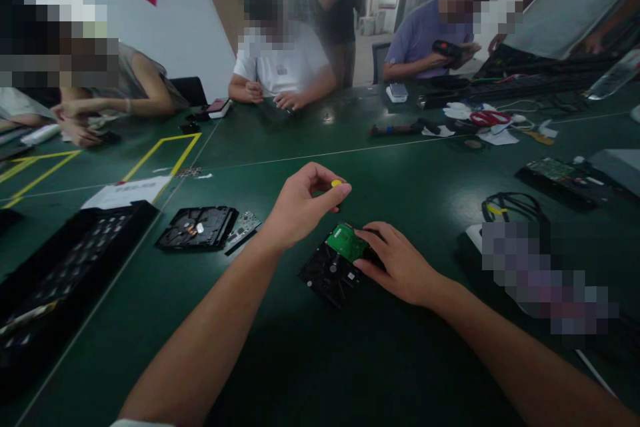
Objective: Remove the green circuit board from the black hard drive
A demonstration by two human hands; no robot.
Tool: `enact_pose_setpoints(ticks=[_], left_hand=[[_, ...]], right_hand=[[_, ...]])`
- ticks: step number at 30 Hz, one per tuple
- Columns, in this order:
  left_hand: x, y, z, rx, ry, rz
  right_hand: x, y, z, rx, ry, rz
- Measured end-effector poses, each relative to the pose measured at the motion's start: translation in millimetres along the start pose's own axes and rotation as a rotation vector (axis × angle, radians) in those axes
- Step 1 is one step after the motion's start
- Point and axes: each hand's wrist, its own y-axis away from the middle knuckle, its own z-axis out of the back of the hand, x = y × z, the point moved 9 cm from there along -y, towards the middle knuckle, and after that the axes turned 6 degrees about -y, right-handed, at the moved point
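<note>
A black hard drive [327, 270] with a green circuit board [345, 242] on its upper face lies on the table in front of me. My right hand [395, 260] grips its right side, with the thumb and fingers at the board's edge. Above the drive, my left hand [307, 203] pinches a small screwdriver with a yellow cap [337, 183]; the fingers hide most of its shaft. Left of my forearm sits an opened hard drive [197, 228], and a loose silver-grey circuit board [243, 230] lies beside it.
A long black tray [65, 273] holding small parts stands at the left. On the right are a blurred-out object with a black cable [517, 203] and another drive [560, 177]. Cords and papers [493, 121] lie farther back. Several people sit or stand across the green table [280, 373].
</note>
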Motion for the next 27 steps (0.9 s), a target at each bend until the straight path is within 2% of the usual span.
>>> enact_pose_setpoints(ticks=[4, 11, 15, 18, 23, 27], left_hand=[[0, 2, -4, 0.027, 0.025, 0.039], [-5, 0, -10, 0.123, 0.041, -0.014], [-3, 0, -11, 0.147, 0.138, 0.027], [-2, 0, -7, 0.099, 0.144, 0.040], [3, -2, 5, -0.036, 0.002, 0.060], [1, -1, 6, -0.024, -0.053, 0.034]], right_hand=[[0, 0, -1, 0.022, 0.003, -0.008], [0, 1, -2, 0.023, 0.019, -0.006], [-1, 0, -3, 0.027, 0.017, -0.008], [-1, 0, -3, 0.029, 0.018, -0.015], [-2, 0, -2, 0.022, 0.021, -0.012], [-1, 0, -2, 0.024, 0.017, -0.007]])
